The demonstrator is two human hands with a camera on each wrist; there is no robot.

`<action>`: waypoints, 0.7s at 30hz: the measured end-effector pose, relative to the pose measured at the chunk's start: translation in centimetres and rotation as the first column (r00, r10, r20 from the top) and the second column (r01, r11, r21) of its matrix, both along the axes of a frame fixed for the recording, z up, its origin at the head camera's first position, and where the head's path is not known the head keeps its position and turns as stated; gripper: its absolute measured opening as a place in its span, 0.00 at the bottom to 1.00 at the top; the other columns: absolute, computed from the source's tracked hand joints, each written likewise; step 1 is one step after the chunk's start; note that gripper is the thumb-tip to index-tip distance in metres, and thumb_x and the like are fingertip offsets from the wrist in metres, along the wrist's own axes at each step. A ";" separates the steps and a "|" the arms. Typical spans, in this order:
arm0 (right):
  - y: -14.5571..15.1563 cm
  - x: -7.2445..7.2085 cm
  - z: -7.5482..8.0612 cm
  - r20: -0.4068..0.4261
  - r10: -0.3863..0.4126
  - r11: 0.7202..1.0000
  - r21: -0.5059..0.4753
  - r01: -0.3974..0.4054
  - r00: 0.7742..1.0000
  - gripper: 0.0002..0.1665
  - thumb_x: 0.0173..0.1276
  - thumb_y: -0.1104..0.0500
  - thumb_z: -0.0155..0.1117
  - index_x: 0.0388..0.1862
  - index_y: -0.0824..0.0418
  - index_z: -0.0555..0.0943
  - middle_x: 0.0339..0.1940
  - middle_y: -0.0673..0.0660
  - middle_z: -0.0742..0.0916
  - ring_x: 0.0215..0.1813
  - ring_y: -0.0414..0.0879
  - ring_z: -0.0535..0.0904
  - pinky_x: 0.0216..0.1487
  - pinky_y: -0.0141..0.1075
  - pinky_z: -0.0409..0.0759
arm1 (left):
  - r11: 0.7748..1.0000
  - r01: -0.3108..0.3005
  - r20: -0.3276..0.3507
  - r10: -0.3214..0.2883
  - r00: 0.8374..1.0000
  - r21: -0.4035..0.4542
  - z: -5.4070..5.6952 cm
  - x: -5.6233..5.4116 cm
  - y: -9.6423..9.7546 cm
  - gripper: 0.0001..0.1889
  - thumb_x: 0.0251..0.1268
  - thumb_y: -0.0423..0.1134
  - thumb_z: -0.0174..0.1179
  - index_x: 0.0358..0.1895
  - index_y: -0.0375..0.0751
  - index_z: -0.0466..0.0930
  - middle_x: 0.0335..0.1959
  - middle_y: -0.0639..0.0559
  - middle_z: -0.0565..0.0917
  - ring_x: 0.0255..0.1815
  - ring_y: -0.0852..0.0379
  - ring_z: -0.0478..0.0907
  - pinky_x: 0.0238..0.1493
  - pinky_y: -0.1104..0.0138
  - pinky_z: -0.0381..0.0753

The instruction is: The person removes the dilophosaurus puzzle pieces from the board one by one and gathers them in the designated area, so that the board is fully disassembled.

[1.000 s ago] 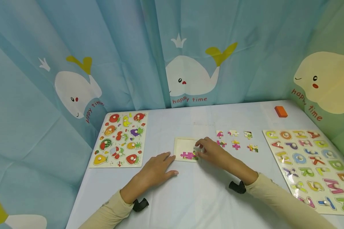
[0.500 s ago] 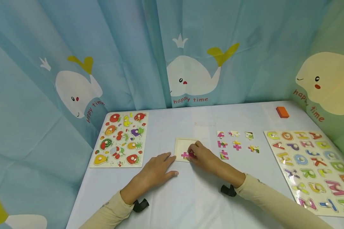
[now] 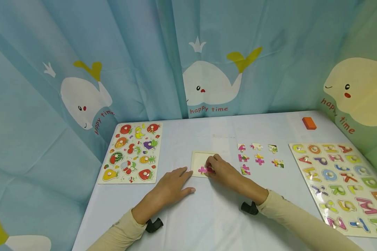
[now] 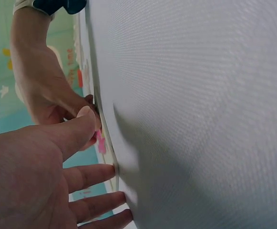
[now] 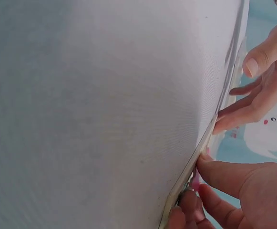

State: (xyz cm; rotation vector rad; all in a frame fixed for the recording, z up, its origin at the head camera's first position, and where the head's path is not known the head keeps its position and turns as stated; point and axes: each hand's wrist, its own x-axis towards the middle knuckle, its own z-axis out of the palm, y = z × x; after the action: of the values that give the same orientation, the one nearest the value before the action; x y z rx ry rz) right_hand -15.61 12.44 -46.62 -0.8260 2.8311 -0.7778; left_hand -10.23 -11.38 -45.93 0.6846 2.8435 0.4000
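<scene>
A small cream puzzle tray [image 3: 202,157] lies in the middle of the table, with a pink jigsaw piece [image 3: 202,170] in its lower left part. My right hand [image 3: 224,173] reaches over the tray's right side, thumb and fingers pinching a pink and green jigsaw piece [image 5: 196,182]; in the head view the fingers cover most of it. On the left, my left hand [image 3: 172,185] lies with its fingers extended, fingertips at the tray's left edge. The left wrist view shows those straight fingers [image 4: 93,176] along the tray's side.
Several loose jigsaw pieces [image 3: 259,159] lie in rows right of the tray. A fruit knob-puzzle board [image 3: 158,146] stands at the left and a letter board [image 3: 303,167] at the right. An orange block [image 3: 309,123] sits near the back right corner, before a blue whale-print curtain [image 3: 150,69].
My right hand has shifted left from the tray's right edge to over the pink pieces, then stayed nearly still. A loose piece behind the wrist came into sight. My left hand has not moved.
</scene>
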 end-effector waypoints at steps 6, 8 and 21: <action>-0.1 0.0 -0.1 -0.027 0.007 1.000 -0.023 -0.007 1.000 0.15 0.68 0.65 0.76 0.46 0.61 0.78 0.41 0.53 0.80 0.40 0.43 0.78 0.43 0.38 0.83 | 1.000 0.001 -0.004 -0.001 1.000 -0.005 -0.1 0.0 0.0 0.35 0.76 0.59 0.62 0.77 0.43 0.72 0.77 0.40 0.72 0.77 0.42 0.71 0.73 0.45 0.73; -0.1 0.0 -0.1 -0.022 0.004 0.999 -0.049 -0.005 1.000 0.14 0.68 0.66 0.76 0.46 0.61 0.79 0.39 0.52 0.81 0.39 0.42 0.77 0.43 0.37 0.83 | 1.000 0.002 -0.009 -0.002 1.000 -0.005 -0.1 0.0 0.0 0.35 0.76 0.59 0.62 0.77 0.43 0.73 0.77 0.40 0.72 0.77 0.42 0.71 0.73 0.45 0.73; 2.7 -1.2 2.4 -0.001 -0.019 0.984 -0.175 0.018 1.000 0.06 0.73 0.68 0.70 0.45 0.61 0.83 0.40 0.51 0.85 0.41 0.43 0.81 0.44 0.38 0.84 | 1.000 0.011 -0.013 -0.012 1.000 -0.026 0.0 0.0 0.0 0.35 0.77 0.59 0.61 0.77 0.42 0.72 0.77 0.40 0.72 0.77 0.42 0.71 0.73 0.46 0.74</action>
State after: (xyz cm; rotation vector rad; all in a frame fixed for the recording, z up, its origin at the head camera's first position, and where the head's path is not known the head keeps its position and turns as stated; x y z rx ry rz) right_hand -16.77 15.11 -44.27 -0.8238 2.8065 -1.0413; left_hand -10.21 -11.34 -45.92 0.7007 2.8501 0.3573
